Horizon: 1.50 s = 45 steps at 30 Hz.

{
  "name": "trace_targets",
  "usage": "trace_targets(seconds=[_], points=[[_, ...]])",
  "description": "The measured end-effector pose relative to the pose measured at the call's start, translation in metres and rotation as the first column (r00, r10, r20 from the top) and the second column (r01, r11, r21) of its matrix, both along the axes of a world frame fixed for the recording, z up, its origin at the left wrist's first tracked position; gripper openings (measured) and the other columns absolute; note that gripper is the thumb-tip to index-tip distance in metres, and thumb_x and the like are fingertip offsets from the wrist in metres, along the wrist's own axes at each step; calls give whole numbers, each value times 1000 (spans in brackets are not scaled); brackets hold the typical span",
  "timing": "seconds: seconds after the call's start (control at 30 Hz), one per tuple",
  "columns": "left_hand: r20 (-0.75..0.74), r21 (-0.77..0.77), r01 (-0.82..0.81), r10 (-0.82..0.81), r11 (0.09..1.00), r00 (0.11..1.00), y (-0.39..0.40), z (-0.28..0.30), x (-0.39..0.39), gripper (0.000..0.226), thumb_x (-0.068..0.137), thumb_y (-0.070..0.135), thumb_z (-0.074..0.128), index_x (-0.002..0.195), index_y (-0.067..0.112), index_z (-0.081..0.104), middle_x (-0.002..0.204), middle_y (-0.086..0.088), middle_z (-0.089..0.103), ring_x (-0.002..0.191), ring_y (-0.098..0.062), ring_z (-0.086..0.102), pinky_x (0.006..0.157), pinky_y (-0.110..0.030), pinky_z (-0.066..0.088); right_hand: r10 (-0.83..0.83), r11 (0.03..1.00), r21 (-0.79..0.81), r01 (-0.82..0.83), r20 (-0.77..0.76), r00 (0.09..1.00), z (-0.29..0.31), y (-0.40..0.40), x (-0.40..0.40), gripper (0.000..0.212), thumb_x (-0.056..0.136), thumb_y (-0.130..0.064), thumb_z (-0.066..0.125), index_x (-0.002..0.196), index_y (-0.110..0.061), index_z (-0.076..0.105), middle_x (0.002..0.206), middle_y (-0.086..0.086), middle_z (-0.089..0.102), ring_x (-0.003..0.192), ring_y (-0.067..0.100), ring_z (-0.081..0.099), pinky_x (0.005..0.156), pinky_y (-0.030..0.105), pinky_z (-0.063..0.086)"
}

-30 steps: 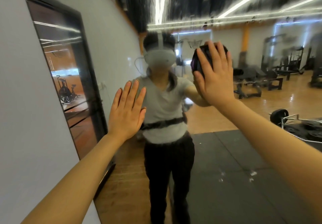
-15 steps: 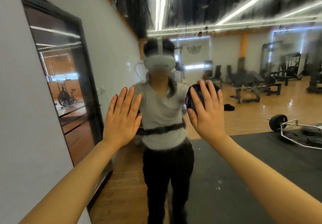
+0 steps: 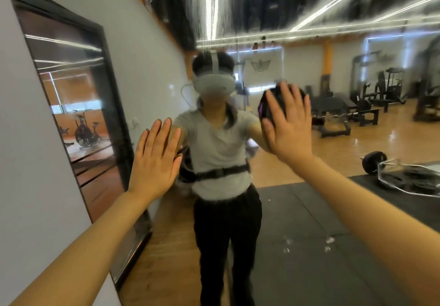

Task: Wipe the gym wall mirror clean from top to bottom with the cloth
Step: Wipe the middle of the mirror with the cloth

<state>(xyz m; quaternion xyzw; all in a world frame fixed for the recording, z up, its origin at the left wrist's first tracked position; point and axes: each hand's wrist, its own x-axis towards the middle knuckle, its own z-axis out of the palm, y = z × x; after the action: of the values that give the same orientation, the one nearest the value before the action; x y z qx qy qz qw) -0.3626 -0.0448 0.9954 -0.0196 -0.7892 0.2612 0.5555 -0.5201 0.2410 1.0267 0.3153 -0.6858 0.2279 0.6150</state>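
**Both palms flat on the gym wall mirror, dark cloth under the right**

The wall mirror point(image 3: 309, 210) fills most of the view, running away to the right from a white wall point(image 3: 28, 163) at the left edge. Its upper part shows streaky vertical smears across the reflected dark ceiling and light strips. Lower down, a few small pale specks sit on the glass over the reflected black floor mat point(image 3: 321, 246). The glass reflects a gym room: wood floor, weight benches and machines at the back, a barbell plate point(image 3: 373, 163) and a hex bar frame point(image 3: 409, 182) at the right. A dark-framed door panel point(image 3: 78, 120) at the left, whether reflected or real cannot be told, shows exercise bikes. In the centre stands the person's reflection, in a grey shirt, black trousers and a headset.

The right hand point(image 3: 289, 124) is raised at about head height in the reflection, its fingers straight and spread, pressing the cloth point(image 3: 266, 108) against the glass. The cloth is a dark bunched pad with a purple edge at its left; it shows mostly around and above the fingers, roughly rounded, so no clear long axis can be told.

The left hand point(image 3: 156, 160) sits lower and well apart to the left, fingers straight and close together pointing up, palm towards the mirror and holding nothing.
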Motion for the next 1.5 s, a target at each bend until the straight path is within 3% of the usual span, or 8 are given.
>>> trace_targets(seconds=[0.1, 0.23, 0.37, 0.6, 0.77, 0.93, 1.2, 1.5], points=[[13, 5, -21, 21, 1000, 1000, 2, 2, 3, 64, 99, 33, 37, 155, 7, 22, 162, -19, 16, 151, -34, 12, 125, -42, -1, 2, 1000, -4, -2, -25, 1000, 42, 12, -7, 54, 105, -35, 39, 153, -12, 36, 160, 22, 28, 148, 38, 18, 120, 59, 15], [-13, 92, -5, 7, 996, 1000, 14, 6, 4, 59, 96, 33, 41, 148, 5, 35, 157, -22, 28, 146, -36, 20, 124, -37, -6, 0, 999, -39, -1, -22, 1000, 38, 11, -7, 55, 106, -39, 33, 153, -11, 37, 160, 21, 28, 148, 39, 18, 121, 53, 8], [-52, 133, 85, -78, 987, 996, 38, 7, -4, 53, 93, 30, 45, 140, 4, 42, 151, -19, 31, 140, -35, 27, 123, -36, -3, 5, 1000, -17, -5, -37, 999, 1, 7, -6, 53, 106, -38, 34, 151, -10, 40, 158, 22, 32, 148, 38, 19, 122, 54, 9], [45, 106, 94, -99, 990, 994, 100, 7, -47, 58, 98, 36, 40, 152, 16, 30, 158, -18, 31, 147, -33, 22, 121, -48, 10, -18, 997, 81, 20, -25, 1000, -95, 10, -4, 53, 104, -35, 45, 152, -14, 40, 160, 17, 29, 151, 36, 19, 124, 52, 8], [-22, 64, 32, -30, 997, 999, 103, -3, -63, 61, 101, 37, 38, 157, 20, 19, 161, -15, 28, 149, -35, 23, 121, -51, 16, -54, 991, 121, 58, -32, 998, -129, 12, -5, 52, 105, -38, 41, 153, -19, 34, 161, 12, 24, 155, 28, 7, 124, 49, 5], [-56, 35, 39, -37, 999, 998, 99, -4, -67, 60, 103, 38, 36, 157, 18, 20, 161, -15, 25, 149, -35, 21, 121, -49, 13, -31, 990, 133, 39, -65, 997, -106, 21, -11, 54, 103, -36, 44, 153, -19, 33, 161, 13, 24, 153, 30, 12, 124, 48, 4], [-49, 30, 31, -30, 999, 998, 100, -5, -66, 57, 106, 39, 28, 157, 16, 21, 161, -16, 20, 149, -36, 18, 122, -48, 8, 16, 1000, 1, -16, -46, 999, 29, 48, -31, 55, 107, -40, 30, 153, -11, 38, 160, 24, 27, 148, 40, 18, 120, 59, 17], [-45, 40, 69, -67, 997, 997, 98, -6, -68, 57, 107, 39, 26, 158, 17, 16, 162, -16, 20, 150, -36, 17, 122, -50, 11, 13, 1000, -12, -13, -9, 1000, -36, 40, -22, 54, 105, -36, 35, 154, -13, 33, 160, 20, 26, 150, 38, 17, 125, 47, 4]])
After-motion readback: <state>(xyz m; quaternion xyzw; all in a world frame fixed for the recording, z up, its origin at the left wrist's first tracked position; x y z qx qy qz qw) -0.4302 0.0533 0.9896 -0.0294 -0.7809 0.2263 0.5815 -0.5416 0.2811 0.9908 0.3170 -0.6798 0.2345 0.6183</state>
